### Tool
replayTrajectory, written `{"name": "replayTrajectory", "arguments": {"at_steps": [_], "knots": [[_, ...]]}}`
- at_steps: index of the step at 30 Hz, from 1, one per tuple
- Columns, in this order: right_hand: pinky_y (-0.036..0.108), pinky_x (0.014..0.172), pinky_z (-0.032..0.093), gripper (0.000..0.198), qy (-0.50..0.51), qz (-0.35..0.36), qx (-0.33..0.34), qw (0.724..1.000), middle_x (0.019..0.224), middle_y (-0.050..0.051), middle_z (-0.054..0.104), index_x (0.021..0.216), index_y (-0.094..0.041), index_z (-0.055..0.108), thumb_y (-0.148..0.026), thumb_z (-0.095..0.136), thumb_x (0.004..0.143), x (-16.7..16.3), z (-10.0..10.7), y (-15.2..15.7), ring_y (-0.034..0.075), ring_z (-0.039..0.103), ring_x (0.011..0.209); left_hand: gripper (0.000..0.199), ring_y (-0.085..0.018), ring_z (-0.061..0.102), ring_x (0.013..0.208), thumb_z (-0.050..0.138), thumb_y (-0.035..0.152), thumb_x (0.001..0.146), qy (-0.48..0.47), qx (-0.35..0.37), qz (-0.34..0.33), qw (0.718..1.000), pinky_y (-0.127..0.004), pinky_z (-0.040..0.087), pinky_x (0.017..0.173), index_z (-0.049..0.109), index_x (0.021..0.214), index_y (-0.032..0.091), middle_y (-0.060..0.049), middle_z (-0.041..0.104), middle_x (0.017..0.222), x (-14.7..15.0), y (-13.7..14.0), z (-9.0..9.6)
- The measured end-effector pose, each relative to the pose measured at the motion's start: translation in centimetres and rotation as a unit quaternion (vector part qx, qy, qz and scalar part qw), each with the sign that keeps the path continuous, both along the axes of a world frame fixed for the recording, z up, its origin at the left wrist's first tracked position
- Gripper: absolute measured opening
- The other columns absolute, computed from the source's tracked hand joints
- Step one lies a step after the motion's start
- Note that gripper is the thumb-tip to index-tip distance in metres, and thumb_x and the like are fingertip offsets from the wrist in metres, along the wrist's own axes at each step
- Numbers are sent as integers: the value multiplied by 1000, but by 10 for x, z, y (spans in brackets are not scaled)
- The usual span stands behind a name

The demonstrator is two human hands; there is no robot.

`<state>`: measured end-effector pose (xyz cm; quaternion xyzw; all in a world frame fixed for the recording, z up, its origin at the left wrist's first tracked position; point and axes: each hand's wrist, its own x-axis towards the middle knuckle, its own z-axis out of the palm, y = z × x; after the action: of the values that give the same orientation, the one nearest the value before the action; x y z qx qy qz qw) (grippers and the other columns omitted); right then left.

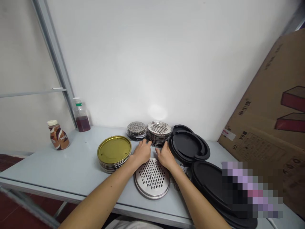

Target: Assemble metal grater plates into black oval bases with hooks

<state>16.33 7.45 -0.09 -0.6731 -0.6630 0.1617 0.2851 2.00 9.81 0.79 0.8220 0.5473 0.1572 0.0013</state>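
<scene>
A stack of round metal grater discs (159, 128) stands against the wall, with rough raised holes on its top disc. At the stack's lower front left, my left hand (143, 151) has its fingers curled against the edges. My right hand (165, 155) grips the lower front right side, its thumb pointing inward. Some fingertips are hidden by the stack and the hands. Below my hands lies a larger silver disc with slots (152, 176), partly covered by my wrists. Left of the tall stack is a shorter pile of perforated metal discs (136, 128).
A stack of gold-topped round lids (114, 150) sits left of my forearm. Black round trays (188, 144) and larger black discs (212, 178) lie at right, beside a leaning cardboard box (262, 127). A brown bottle (58, 135) and a jug of dark liquid (82, 117) stand far left.
</scene>
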Motion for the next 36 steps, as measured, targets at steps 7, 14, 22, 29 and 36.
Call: {"name": "replayTrajectory", "arguments": {"at_steps": [7,14,22,29,36], "knots": [[64,117,11,70,-92,162,-16,982,164,6,21,151,-34,38,-64,49,89,5,0,-111,38,9,150,31,-24,64,105,61,31,98,32,-6,14,999,-44,55,88,59,125,18,-10,60,127,1,1,4],[66,116,6,71,-145,202,-13,969,164,3,14,152,-39,32,-65,50,89,11,-15,-132,37,2,150,29,-23,64,105,60,31,98,72,-5,-7,997,-44,55,88,59,124,18,-10,61,126,2,-1,12],[68,116,10,74,-174,206,-9,963,165,4,13,152,-39,31,-70,48,87,18,-18,-135,39,2,149,28,-24,63,106,60,32,98,90,-7,-24,996,-45,54,89,61,120,16,-9,62,122,4,-27,20],[66,117,11,75,-185,206,5,961,165,4,12,153,-39,29,-70,46,88,20,-21,-135,37,0,150,26,-33,58,109,46,34,101,83,-10,-35,996,-46,51,86,62,113,17,-14,64,113,4,-51,20],[67,116,12,75,-185,208,13,960,165,4,13,153,-39,27,-67,49,88,20,-23,-133,38,1,150,25,-31,60,107,51,33,99,80,-11,-43,996,-41,52,84,63,114,18,-13,64,111,-1,-68,27]]}}
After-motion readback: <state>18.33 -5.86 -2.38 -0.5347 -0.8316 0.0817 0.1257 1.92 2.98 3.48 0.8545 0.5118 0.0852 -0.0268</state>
